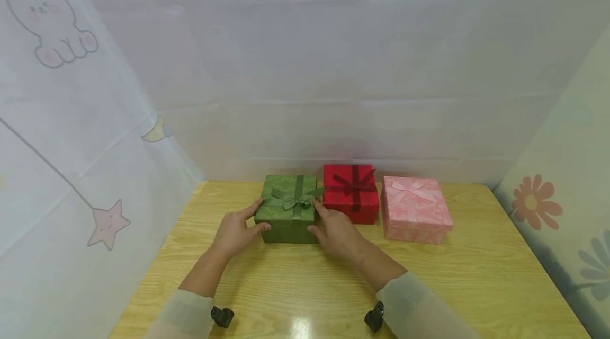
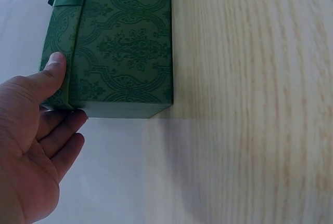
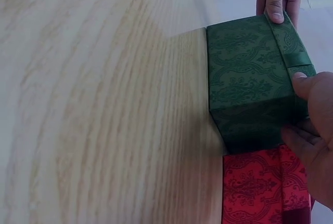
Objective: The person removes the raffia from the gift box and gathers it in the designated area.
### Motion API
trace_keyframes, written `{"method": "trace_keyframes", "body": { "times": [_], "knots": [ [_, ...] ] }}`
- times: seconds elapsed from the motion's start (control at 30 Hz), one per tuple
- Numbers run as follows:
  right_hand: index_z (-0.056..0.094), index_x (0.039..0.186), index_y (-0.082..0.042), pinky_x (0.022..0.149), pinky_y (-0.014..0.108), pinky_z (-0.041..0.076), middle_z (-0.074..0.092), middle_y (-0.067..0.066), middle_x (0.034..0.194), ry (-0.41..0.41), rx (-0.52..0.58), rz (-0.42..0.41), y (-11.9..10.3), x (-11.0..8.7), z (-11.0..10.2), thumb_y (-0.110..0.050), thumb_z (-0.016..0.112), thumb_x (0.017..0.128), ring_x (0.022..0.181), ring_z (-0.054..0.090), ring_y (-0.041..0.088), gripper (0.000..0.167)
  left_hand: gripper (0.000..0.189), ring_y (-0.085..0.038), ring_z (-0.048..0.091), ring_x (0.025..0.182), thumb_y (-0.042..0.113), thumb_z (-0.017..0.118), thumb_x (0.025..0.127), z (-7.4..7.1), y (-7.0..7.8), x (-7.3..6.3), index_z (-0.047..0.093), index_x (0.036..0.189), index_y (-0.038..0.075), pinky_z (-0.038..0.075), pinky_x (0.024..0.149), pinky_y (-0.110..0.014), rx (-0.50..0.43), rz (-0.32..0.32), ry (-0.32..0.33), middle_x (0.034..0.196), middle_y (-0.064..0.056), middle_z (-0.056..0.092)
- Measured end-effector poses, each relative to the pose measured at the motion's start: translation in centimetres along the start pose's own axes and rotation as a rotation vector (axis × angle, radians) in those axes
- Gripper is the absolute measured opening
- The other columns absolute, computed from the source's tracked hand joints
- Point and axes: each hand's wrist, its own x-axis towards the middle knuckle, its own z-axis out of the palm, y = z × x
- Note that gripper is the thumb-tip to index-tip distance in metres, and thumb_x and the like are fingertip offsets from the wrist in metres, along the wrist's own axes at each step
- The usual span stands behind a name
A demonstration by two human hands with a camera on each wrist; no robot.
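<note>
A green gift box [image 1: 289, 230] with a ribbon bow sits on the table between both hands. My left hand [image 1: 234, 234] holds its left side, thumb on the lid's front edge; in the left wrist view the fingers [image 2: 61, 140] lie along the box's end. At the opposite side my right hand [image 1: 339, 234] grips the lid near the front corner. The right wrist view shows that thumb [image 3: 301, 81] on the lid band. Close by on the right stands a red gift box [image 1: 366, 214] with a dark ribbon, lid on.
A pink gift box [image 1: 415, 228] with a pale bow stands right of the red one. The wooden table [image 1: 295, 286] ends at a pale cloth backdrop [image 1: 305, 116]. Printed side cloths [image 1: 71, 169] flank the table.
</note>
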Motion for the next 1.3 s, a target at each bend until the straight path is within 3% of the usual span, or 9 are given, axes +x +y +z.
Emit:
{"method": "trace_keyframes", "body": {
  "times": [0.17,0.4,0.5,0.6,0.8,0.93,1.07,1.17,1.3],
  "knots": [
    [0.031,0.164,-0.01,0.1,0.043,0.055,0.066,0.018,0.135,0.004,0.03,0.005,-0.2,0.1,-0.8,-0.042,0.065,0.103,0.118,0.066,0.029,0.077,0.082,-0.006,0.021,0.036,0.045,0.081,0.089,-0.4,0.3,0.2,0.046,0.159,0.019,0.036,0.037,-0.027,-0.004,0.031,0.019,0.049,0.006,0.045],
    [0.033,0.164,-0.011,0.093,0.04,0.058,0.07,0.007,0.093,0.039,-0.002,-0.019,-0.3,0.1,-1.7,-0.044,0.069,0.101,0.096,0.069,0.022,0.08,0.083,-0.007,0.024,0.036,0.051,0.079,0.088,-1.1,0.9,0.2,0.046,0.159,0.021,0.037,0.039,-0.028,-0.008,0.033,0.031,0.064,-0.005,0.061],
    [0.034,0.164,-0.012,0.099,0.044,0.056,0.072,0.016,0.117,0.053,0.0,-0.024,-0.3,0.0,-1.9,-0.045,0.068,0.101,0.111,0.069,0.03,0.079,0.083,-0.008,0.025,0.036,0.051,0.079,0.089,-1.2,1.1,0.2,0.046,0.159,0.024,0.038,0.039,-0.028,-0.013,0.026,0.038,0.104,-0.019,0.075],
    [0.033,0.165,-0.015,0.104,0.047,0.053,0.064,0.021,0.138,0.063,0.018,-0.023,-0.2,-0.1,-2.1,-0.046,0.068,0.101,0.122,0.065,0.036,0.079,0.082,-0.008,0.027,0.035,0.051,0.079,0.089,-1.2,1.1,0.2,0.045,0.159,0.024,0.04,0.039,-0.029,-0.036,0.021,0.054,0.141,-0.021,0.062],
    [0.032,0.165,-0.017,0.105,0.049,0.052,0.061,0.022,0.142,0.081,0.076,-0.016,-0.1,-0.1,-2.4,-0.046,0.069,0.1,0.127,0.062,0.037,0.08,0.089,-0.012,0.045,0.036,0.05,0.081,0.087,-1.3,1.3,0.1,0.041,0.161,0.022,0.037,0.039,-0.028,-0.11,0.011,0.094,0.141,-0.011,0.064],
    [0.035,0.163,-0.014,0.104,0.048,0.053,0.059,0.021,0.144,0.084,0.118,0.001,0.0,-0.2,-2.5,-0.047,0.07,0.099,0.126,0.063,0.034,0.08,0.092,-0.026,0.052,0.039,0.056,0.081,0.084,-1.4,1.3,0.0,0.04,0.162,0.026,0.032,0.038,-0.027,-0.159,-0.025,0.109,0.141,-0.008,0.064],
    [0.041,0.16,-0.012,0.104,0.048,0.053,0.058,0.016,0.147,0.097,0.153,0.014,0.1,-0.2,-2.6,-0.047,0.072,0.098,0.127,0.063,0.031,0.078,0.093,-0.036,0.074,0.089,0.062,0.079,0.082,-1.4,1.2,-0.1,0.046,0.159,0.022,0.049,0.056,-0.03,-0.163,-0.032,0.135,0.14,-0.008,0.065],
    [0.044,0.159,-0.015,0.105,0.047,0.052,0.058,0.011,0.149,0.106,0.174,0.021,0.1,-0.3,-2.7,-0.048,0.072,0.097,0.129,0.062,0.029,0.075,0.09,-0.034,0.061,0.129,0.065,0.079,0.08,-1.3,1.1,-0.2,0.052,0.155,0.023,0.055,0.07,-0.034,-0.183,-0.041,0.155,0.138,-0.006,0.066],
    [0.049,0.156,-0.018,0.108,0.048,0.05,0.058,0.006,0.149,0.122,0.187,0.021,0.1,-0.4,-3.1,-0.049,0.073,0.097,0.134,0.058,0.028,0.071,0.084,-0.032,0.059,0.133,0.063,0.081,0.079,-1.2,1.2,-0.3,0.056,0.151,0.028,0.059,0.076,-0.039,-0.252,-0.061,0.165,0.137,-0.004,0.067]
  ]
}}
